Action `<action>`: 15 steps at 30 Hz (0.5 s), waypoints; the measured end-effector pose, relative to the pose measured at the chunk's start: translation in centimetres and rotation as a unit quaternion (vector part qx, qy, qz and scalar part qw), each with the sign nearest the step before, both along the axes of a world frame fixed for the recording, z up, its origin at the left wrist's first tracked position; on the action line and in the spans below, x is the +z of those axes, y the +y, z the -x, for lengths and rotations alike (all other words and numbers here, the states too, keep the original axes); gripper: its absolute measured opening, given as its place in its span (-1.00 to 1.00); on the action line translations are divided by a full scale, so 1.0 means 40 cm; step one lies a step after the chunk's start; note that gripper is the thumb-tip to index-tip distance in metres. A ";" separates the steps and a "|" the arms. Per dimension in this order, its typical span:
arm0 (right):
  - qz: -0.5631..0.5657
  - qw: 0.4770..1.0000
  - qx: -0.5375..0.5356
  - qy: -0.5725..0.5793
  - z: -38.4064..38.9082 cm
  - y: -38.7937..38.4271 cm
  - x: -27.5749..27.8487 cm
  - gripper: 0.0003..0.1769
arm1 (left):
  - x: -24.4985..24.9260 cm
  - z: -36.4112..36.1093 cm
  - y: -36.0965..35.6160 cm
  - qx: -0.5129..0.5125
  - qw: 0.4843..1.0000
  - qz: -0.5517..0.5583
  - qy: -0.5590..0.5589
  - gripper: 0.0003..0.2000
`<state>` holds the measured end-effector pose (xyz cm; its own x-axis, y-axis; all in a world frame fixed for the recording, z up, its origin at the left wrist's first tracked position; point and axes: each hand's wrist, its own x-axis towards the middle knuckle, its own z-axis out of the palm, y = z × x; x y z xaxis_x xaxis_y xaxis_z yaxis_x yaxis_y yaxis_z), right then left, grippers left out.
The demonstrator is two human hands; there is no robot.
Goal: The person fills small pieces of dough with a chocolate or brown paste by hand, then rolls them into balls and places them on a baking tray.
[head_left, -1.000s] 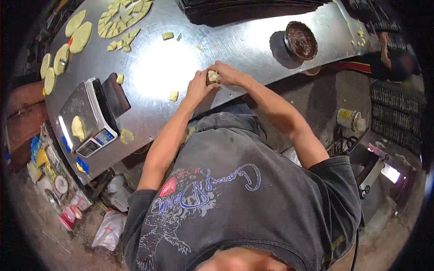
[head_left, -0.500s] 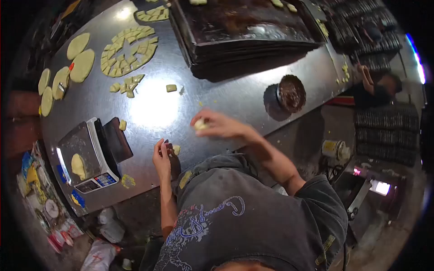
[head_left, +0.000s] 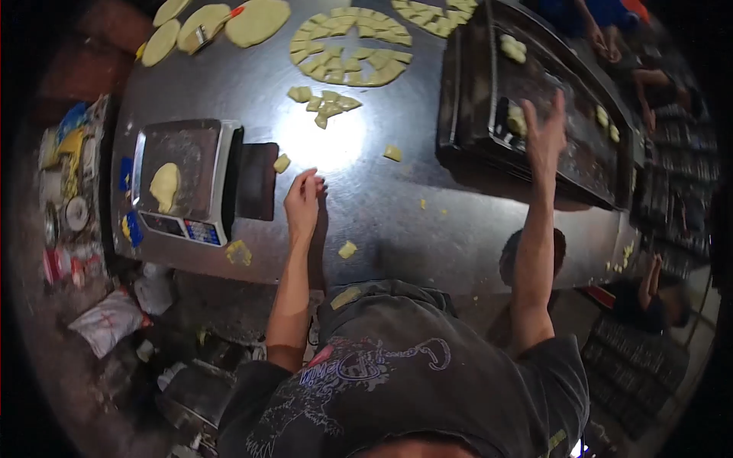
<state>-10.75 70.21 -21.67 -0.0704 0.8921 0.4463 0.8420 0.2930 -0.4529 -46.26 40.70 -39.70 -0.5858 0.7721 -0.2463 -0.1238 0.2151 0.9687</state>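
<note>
My right hand (head_left: 545, 136) is above the near side of a dark baking tray (head_left: 557, 69), fingers spread and holding nothing. Just left of its fingers, a pale dough piece (head_left: 517, 120) rests on the tray. My left hand (head_left: 302, 204) hovers over the metal table (head_left: 359, 221), its fingers loosely bent with no dough visible in them. Close to its fingertips lies a small dough piece (head_left: 282, 162), near the dark plate beside the scale. Another small piece (head_left: 347, 249) sits near the table's front edge, and one more (head_left: 392, 153) lies between my hands.
A digital scale (head_left: 183, 179) carries a dough lump (head_left: 165, 186). Cut dough rounds (head_left: 351, 46) and whole dough discs (head_left: 257, 21) lie at the back. A dark round bowl (head_left: 553, 252) is partly behind my right forearm. Other people's hands (head_left: 607, 42) show beyond the trays.
My right hand has moved from over the table to the tray and let go of its dough piece. My left hand has moved away from the piece near the front edge. The view has turned rightward.
</note>
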 end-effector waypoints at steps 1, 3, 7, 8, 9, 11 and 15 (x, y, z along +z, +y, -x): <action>-0.020 1.000 -0.013 0.004 0.012 -0.021 0.008 -0.04 | -0.002 0.023 0.037 0.002 1.000 -0.002 0.014 -0.70; -0.036 0.998 -0.044 -0.032 0.005 -0.031 -0.006 -0.11 | 0.009 0.070 0.129 -0.006 0.997 0.009 0.082 -0.67; -0.060 0.995 -0.058 -0.060 0.021 -0.041 -0.003 -0.21 | -0.070 0.200 0.350 -0.070 0.927 0.014 0.369 -0.58; -0.057 0.995 -0.053 -0.059 0.017 -0.041 -0.005 -0.22 | -0.072 0.224 0.405 -0.095 0.903 0.005 0.419 -0.54; -0.053 0.996 -0.048 -0.057 0.014 -0.039 -0.006 -0.24 | -0.079 0.241 0.457 -0.128 0.874 0.007 0.468 -0.53; -0.052 0.996 -0.040 -0.054 0.012 -0.034 -0.006 -0.29 | -0.063 0.245 0.524 -0.222 0.830 0.026 0.511 -0.48; -0.056 0.996 -0.044 -0.058 0.009 -0.030 -0.014 -0.31 | -0.056 0.157 0.531 -0.322 0.720 0.164 0.593 -0.46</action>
